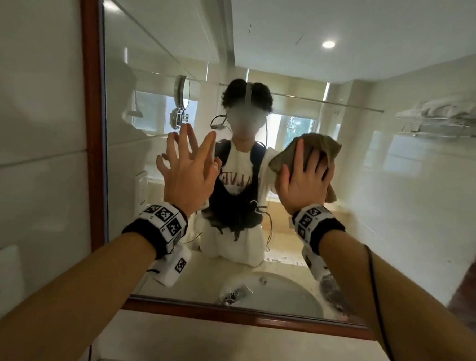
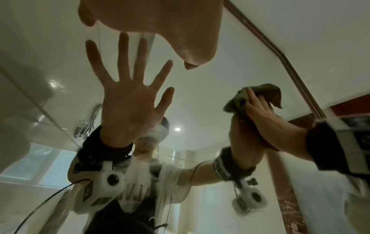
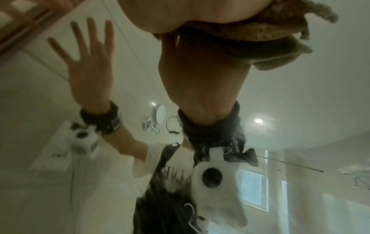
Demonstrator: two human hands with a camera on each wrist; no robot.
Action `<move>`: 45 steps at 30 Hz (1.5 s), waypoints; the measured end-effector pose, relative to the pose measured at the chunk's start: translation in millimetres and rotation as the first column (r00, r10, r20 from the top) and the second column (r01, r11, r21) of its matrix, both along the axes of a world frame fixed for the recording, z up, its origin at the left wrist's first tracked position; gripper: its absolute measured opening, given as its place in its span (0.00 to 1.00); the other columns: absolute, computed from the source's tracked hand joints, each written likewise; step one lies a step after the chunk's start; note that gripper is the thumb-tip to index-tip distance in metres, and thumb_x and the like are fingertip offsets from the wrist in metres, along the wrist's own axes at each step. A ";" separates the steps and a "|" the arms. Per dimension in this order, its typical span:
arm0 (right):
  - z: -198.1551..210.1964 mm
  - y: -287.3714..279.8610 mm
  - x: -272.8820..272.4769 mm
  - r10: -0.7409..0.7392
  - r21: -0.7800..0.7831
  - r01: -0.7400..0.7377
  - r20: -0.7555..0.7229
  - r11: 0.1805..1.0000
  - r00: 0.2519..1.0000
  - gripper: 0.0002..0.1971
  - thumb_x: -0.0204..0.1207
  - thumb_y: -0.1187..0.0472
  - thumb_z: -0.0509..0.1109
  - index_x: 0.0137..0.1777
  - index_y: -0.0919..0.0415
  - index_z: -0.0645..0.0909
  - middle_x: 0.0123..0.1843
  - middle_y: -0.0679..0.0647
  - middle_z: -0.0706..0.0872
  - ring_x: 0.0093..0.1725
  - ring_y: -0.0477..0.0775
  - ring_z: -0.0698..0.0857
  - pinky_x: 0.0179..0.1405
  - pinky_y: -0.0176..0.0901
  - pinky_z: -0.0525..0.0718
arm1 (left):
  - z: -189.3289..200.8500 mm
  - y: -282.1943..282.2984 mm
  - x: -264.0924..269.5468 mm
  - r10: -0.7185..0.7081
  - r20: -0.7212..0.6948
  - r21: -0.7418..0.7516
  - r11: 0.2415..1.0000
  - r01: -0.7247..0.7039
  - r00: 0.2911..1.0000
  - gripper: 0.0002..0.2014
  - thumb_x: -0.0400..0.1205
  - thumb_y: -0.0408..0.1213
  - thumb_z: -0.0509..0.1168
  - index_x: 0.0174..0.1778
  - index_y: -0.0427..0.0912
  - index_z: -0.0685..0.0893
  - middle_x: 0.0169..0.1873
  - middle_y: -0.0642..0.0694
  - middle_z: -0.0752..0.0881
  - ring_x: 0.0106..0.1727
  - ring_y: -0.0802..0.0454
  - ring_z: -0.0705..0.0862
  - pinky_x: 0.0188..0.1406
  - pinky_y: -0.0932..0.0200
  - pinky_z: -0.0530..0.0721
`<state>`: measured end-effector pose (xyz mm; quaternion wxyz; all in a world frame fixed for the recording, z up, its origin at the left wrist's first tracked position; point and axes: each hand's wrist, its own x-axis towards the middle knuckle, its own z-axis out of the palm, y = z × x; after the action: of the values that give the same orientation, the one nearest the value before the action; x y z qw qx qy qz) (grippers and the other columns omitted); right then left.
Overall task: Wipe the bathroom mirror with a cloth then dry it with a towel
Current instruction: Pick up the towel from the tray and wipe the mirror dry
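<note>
The bathroom mirror (image 1: pixel 395 205) in its brown wooden frame (image 1: pixel 90 117) fills the head view. My right hand (image 1: pixel 304 181) lies flat on an olive-brown cloth (image 1: pixel 325 146) and presses it against the glass at centre right, fingers straight and spread. My left hand (image 1: pixel 186 172) is raised beside it, fingers splayed, fingertips at the glass, holding nothing. The left wrist view shows the right hand (image 2: pixel 260 114) and the cloth (image 2: pixel 268 93) from the side. The right wrist view has the cloth (image 3: pixel 280 34) bunched under my palm. White folded towels (image 1: pixel 444 111) appear only as a reflection, on a wall rack.
The glass reflects a person in a white shirt, a round shaving mirror (image 1: pixel 182 94), the basin (image 1: pixel 278 293) and the tap (image 1: pixel 233 296). White wall tiles (image 1: pixel 32 142) lie left of the frame. A pale counter (image 1: pixel 222 345) runs below the mirror.
</note>
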<state>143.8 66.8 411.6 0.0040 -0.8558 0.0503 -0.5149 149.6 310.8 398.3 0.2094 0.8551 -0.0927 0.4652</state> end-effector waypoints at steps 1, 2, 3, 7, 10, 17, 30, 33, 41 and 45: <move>8.5 10.3 3.9 0.003 0.036 -0.004 0.036 0.999 0.999 0.33 0.82 0.44 0.51 0.85 0.53 0.49 0.79 0.66 0.65 0.76 0.70 0.65 0.79 0.66 0.56 | 0.3 4.4 0.3 -0.003 0.009 -0.005 1.000 0.003 1.000 0.31 0.87 0.53 0.55 0.86 0.61 0.53 0.87 0.38 0.47 0.86 0.32 0.47 0.77 0.22 0.56; 16.3 21.1 7.7 0.010 0.061 -0.014 0.071 0.998 0.997 0.33 0.82 0.45 0.52 0.85 0.53 0.49 0.80 0.66 0.65 0.76 0.70 0.65 0.79 0.66 0.56 | 0.2 8.9 1.7 -0.004 0.013 -0.010 1.000 0.004 1.000 0.31 0.87 0.53 0.55 0.86 0.60 0.53 0.87 0.38 0.47 0.86 0.32 0.47 0.77 0.22 0.56; 23.4 33.3 11.0 0.021 0.076 -0.028 0.093 0.997 0.995 0.33 0.82 0.45 0.52 0.85 0.53 0.50 0.80 0.66 0.64 0.77 0.69 0.64 0.79 0.67 0.56 | 0.2 13.9 3.6 -0.003 0.011 -0.017 1.000 0.004 1.000 0.31 0.87 0.54 0.55 0.86 0.60 0.53 0.87 0.38 0.47 0.86 0.32 0.47 0.77 0.21 0.56; 37.0 87.6 22.1 0.100 0.006 -0.101 0.099 0.995 0.990 0.33 0.82 0.44 0.50 0.85 0.51 0.49 0.82 0.64 0.61 0.79 0.68 0.61 0.80 0.66 0.51 | 0.0 35.0 6.3 0.014 0.011 -0.028 1.000 -0.014 1.000 0.31 0.86 0.53 0.55 0.86 0.60 0.54 0.87 0.37 0.48 0.86 0.32 0.49 0.75 0.22 0.60; 29.7 128.8 25.8 0.170 -0.134 -0.161 0.059 0.978 0.984 0.32 0.82 0.44 0.52 0.85 0.51 0.52 0.81 0.62 0.64 0.79 0.67 0.62 0.80 0.66 0.52 | -2.1 51.9 9.3 0.030 0.025 -0.037 0.999 -0.029 0.999 0.30 0.86 0.53 0.56 0.85 0.59 0.57 0.86 0.37 0.50 0.85 0.32 0.51 0.73 0.21 0.62; -48.4 159.6 26.6 0.252 -0.396 -0.326 -0.228 0.858 0.941 0.32 0.83 0.39 0.51 0.85 0.44 0.51 0.85 0.55 0.58 0.84 0.64 0.54 0.82 0.65 0.41 | -5.1 75.9 15.3 0.111 0.001 -0.003 0.994 -0.111 0.994 0.30 0.85 0.53 0.56 0.84 0.58 0.57 0.85 0.34 0.54 0.83 0.29 0.56 0.70 0.22 0.68; 30.9 45.9 8.7 0.068 -0.188 -0.072 -0.025 0.979 0.997 0.33 0.82 0.42 0.51 0.85 0.53 0.50 0.80 0.66 0.63 0.78 0.69 0.63 0.79 0.68 0.54 | -6.1 75.5 8.1 0.128 -0.011 -0.040 0.991 -0.128 0.992 0.31 0.85 0.55 0.58 0.85 0.59 0.58 0.86 0.38 0.52 0.84 0.31 0.54 0.71 0.22 0.67; 61.4 77.3 19.2 0.074 -0.101 -0.065 0.089 0.993 0.993 0.33 0.82 0.44 0.52 0.85 0.52 0.51 0.80 0.66 0.64 0.78 0.69 0.64 0.79 0.69 0.52 | 1.3 76.1 -2.9 0.088 0.077 -0.077 0.994 -0.082 0.993 0.30 0.85 0.51 0.58 0.85 0.51 0.65 0.85 0.32 0.55 0.83 0.33 0.54 0.75 0.26 0.63; 66.9 170.6 34.0 0.205 -0.272 -0.181 0.064 0.945 0.977 0.31 0.82 0.44 0.51 0.84 0.50 0.54 0.80 0.61 0.65 0.80 0.67 0.60 0.80 0.69 0.48 | 7.1 102.0 2.2 0.137 0.022 -0.103 0.986 -0.134 0.990 0.29 0.87 0.53 0.54 0.85 0.58 0.57 0.86 0.36 0.49 0.85 0.30 0.52 0.75 0.26 0.63; 11.3 197.7 35.2 0.292 -0.441 -0.314 -0.119 0.841 0.949 0.31 0.82 0.41 0.52 0.84 0.45 0.54 0.83 0.56 0.62 0.82 0.64 0.56 0.80 0.69 0.46 | 0.8 111.6 1.6 0.147 0.005 -0.114 0.983 -0.145 0.989 0.28 0.88 0.53 0.52 0.85 0.58 0.57 0.87 0.37 0.48 0.85 0.29 0.51 0.76 0.24 0.61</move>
<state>179.0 264.5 422.9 -0.1158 -0.8417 -0.2071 -0.4850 151.3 422.4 399.1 0.2222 0.8431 -0.0046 0.4897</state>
